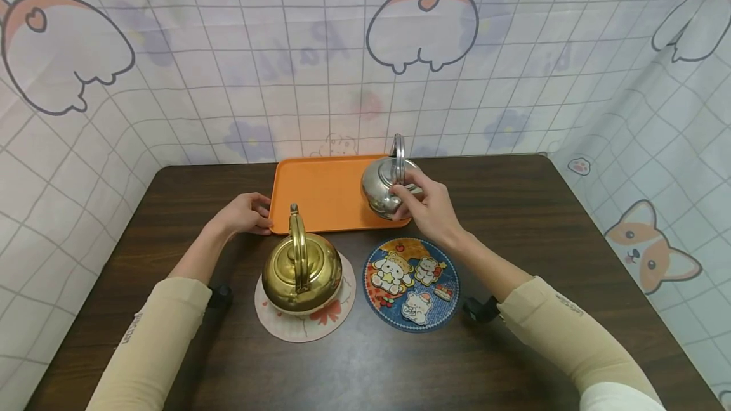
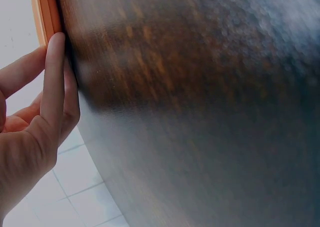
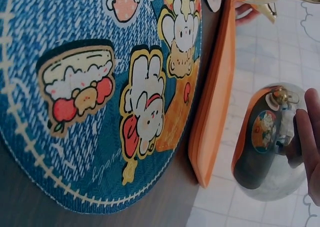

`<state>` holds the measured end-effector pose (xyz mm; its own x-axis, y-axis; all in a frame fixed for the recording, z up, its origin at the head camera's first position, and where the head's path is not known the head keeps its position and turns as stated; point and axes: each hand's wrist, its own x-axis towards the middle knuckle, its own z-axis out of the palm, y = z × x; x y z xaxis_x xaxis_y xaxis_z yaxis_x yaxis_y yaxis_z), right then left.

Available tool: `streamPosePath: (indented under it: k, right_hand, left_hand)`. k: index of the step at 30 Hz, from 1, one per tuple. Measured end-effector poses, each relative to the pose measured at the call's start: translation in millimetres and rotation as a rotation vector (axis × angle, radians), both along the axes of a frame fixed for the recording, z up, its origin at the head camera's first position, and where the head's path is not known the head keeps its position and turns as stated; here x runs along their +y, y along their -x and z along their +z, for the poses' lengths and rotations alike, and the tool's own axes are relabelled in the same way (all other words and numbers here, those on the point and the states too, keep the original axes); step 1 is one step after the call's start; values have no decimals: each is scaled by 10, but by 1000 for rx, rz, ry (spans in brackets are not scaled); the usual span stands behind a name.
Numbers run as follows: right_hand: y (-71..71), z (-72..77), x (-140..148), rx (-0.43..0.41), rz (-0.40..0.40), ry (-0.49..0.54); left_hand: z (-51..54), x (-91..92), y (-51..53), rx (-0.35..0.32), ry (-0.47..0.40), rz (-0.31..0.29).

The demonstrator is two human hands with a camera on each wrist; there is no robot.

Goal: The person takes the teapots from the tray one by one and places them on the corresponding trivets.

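Note:
My right hand point(image 1: 427, 205) grips the handle of a shiny silver kettle point(image 1: 378, 186) over the right end of an orange tray point(image 1: 316, 195). In the right wrist view the silver kettle point(image 3: 267, 152) hangs a little above the tray's rim point(image 3: 212, 112). At the tray's left edge, my left hand point(image 1: 244, 213) holds the rim near the front corner between thumb and fingers. The left wrist view shows those fingers point(image 2: 55, 82) on the orange rim point(image 2: 46, 12). A gold kettle point(image 1: 302, 271), its handle upright, stands in front of the tray's left half, touched by neither hand.
Beneath the gold kettle lies a round pink-and-white mat point(image 1: 308, 328). To its right is a round blue mat point(image 1: 411, 284) with cartoon animals. The dark wooden table point(image 1: 365, 373) meets a wall of gridded cloth point(image 1: 297, 106) behind the tray.

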<state>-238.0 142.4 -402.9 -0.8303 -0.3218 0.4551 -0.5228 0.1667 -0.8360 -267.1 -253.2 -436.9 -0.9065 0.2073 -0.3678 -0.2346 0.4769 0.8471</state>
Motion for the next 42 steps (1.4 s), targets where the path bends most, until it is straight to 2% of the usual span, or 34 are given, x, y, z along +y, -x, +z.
streamPosePath:
  k: [6,26,42]
  right_hand:
    - [-30,20,0,-8,-18,-22]
    - [-161,46,139,28,25,30]
    - [-298,63,245,38,17,0]
  left_hand:
    - [8,-3,-9,4,-8,-2]
    - [-5,-6,1,-6,-7,6]
    - [24,-7,-14,2,0,1]
